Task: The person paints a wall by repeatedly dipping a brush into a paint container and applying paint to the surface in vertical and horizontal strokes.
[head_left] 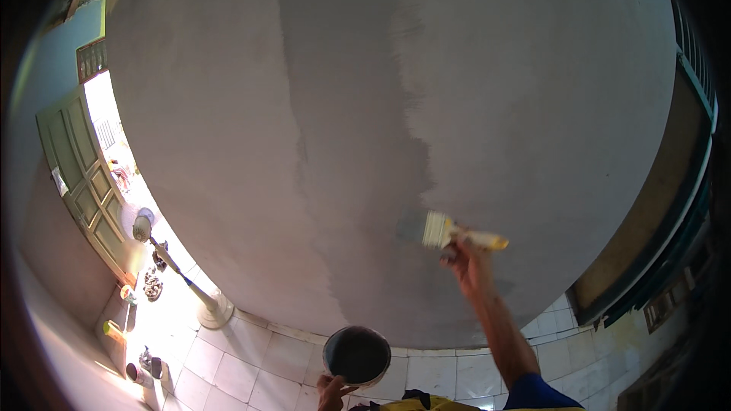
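My right hand (pixel 466 256) grips a wide paintbrush (pixel 438 230) by its yellow-tipped handle, with the bristles against the grey wall (pixel 533 106). A darker, wet-looking band of grey (pixel 343 68) runs down the wall to the left of the brush, its right edge ragged. Low in the view, my left hand (pixel 333 390) holds the rim of a round bucket (pixel 356 354) with dark grey contents, its thumb over the edge. The rest of that hand's fingers are partly hidden under the bucket.
A standing fan (pixel 216 310) is at the left beside a bright doorway with an open green panelled door (pixel 80 175). Shoes (pixel 153 283) and small containers lie on the floor there. White tiles (pixel 282 354) run along the wall's foot. A dark-framed structure (pixel 647 205) stands at the right.
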The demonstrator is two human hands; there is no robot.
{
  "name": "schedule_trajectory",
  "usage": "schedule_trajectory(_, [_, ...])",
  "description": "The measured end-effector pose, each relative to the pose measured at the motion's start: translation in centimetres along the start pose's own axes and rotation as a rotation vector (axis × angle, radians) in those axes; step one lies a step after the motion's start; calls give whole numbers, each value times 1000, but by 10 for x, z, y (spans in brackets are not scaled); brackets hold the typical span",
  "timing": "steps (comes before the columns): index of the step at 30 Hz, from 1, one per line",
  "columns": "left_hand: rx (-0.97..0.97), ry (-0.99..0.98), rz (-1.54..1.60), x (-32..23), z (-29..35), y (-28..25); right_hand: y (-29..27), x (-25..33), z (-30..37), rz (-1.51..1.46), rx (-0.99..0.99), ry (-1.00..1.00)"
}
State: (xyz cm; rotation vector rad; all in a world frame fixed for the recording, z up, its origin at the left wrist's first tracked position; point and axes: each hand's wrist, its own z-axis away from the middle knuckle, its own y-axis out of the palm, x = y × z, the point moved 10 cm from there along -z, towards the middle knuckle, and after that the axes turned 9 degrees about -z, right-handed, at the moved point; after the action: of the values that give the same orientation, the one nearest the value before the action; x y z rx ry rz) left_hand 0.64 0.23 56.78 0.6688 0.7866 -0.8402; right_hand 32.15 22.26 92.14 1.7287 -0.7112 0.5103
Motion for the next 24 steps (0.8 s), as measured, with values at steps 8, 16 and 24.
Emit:
schedule_trajectory(8, [56,30,137,46,-14,-25,132,159,-72,774,261,-602])
schedule_trajectory(16, [-57,13,131,49,-19,-51,255,238,-68,1209,563,-1246])
schedule_trajectory(24, [-45,54,143,40,-22,-52,222,153,-34,1518,722,-916])
